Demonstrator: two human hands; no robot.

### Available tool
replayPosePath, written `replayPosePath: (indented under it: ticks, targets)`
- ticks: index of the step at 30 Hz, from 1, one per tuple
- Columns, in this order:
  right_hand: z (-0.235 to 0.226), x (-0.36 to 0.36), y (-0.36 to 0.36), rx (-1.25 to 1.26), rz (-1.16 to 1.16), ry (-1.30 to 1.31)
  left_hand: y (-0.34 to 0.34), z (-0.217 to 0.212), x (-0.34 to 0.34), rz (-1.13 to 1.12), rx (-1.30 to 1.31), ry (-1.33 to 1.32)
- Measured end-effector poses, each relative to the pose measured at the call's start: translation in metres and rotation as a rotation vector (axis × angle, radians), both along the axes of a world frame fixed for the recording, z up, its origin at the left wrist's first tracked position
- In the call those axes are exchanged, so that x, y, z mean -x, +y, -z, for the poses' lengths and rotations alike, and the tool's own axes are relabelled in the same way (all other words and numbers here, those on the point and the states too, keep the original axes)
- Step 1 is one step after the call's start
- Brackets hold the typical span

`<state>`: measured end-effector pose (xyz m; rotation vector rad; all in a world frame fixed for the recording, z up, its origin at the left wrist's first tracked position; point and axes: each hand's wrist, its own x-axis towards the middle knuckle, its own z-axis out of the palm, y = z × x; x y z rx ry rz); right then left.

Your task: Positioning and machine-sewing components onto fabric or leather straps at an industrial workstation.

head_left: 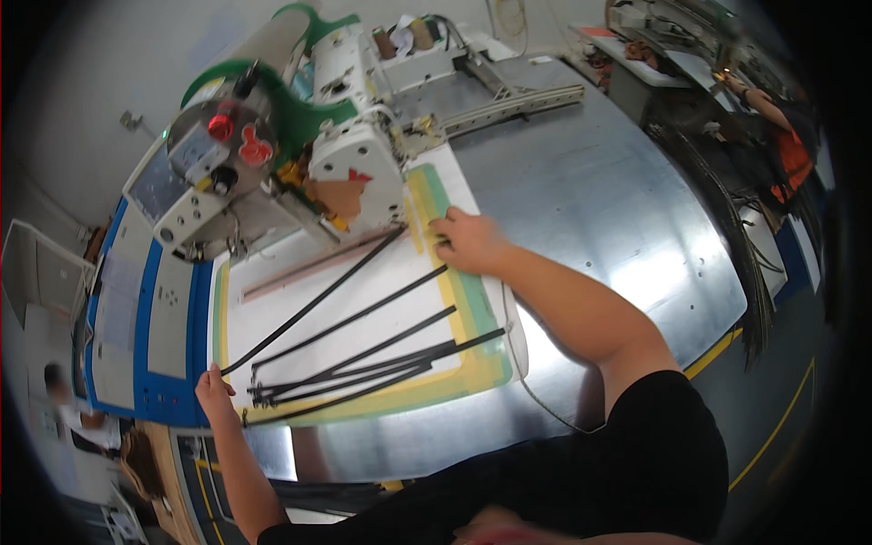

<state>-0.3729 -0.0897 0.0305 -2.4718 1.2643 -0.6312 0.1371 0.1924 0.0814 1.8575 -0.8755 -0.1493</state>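
Left hand (214,392) at the near corner of the white template board (363,309), fingers pinched on a black strap (313,304). Right hand (468,241) flat on the board's far edge, fingers together. Board on metal bench (599,209) under sewing machine (354,136).

Six black straps (363,350), one white template board (363,309), one sewing machine (345,154).
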Motion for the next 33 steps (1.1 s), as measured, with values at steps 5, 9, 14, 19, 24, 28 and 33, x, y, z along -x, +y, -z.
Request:
replayPosePath:
  ticks: [5, 9, 14, 19, 24, 28, 33]
  targets:
    - [-0.011, -0.006, 0.006, -0.026, -0.055, -0.025, 0.110, 0.054, 0.053, -0.016, -0.076, 0.164]
    - [-0.023, -0.027, 0.010, -0.057, -0.109, 0.009, 0.154, 0.053, 0.089, -0.017, -0.102, 0.244]
    - [-0.023, -0.055, 0.007, 0.049, -0.184, 0.100, 0.200, 0.045, 0.080, 0.008, 0.002, 0.361]
    - [-0.010, -0.068, 0.000, 0.232, -0.195, 0.216, 0.219, 0.049, 0.073, 0.073, 0.022, 0.394]
    - [-0.011, -0.083, -0.008, 0.292, -0.218, 0.277, 0.218, 0.046, 0.072, 0.062, 0.017, 0.381]
    - [-0.005, -0.082, -0.015, 0.203, -0.209, 0.296, 0.213, 0.051, 0.064, 0.087, 0.022, 0.469]
    - [-0.014, -0.041, 0.006, 0.094, -0.081, 0.072, 0.194, 0.066, 0.061, -0.170, -0.382, -0.343]
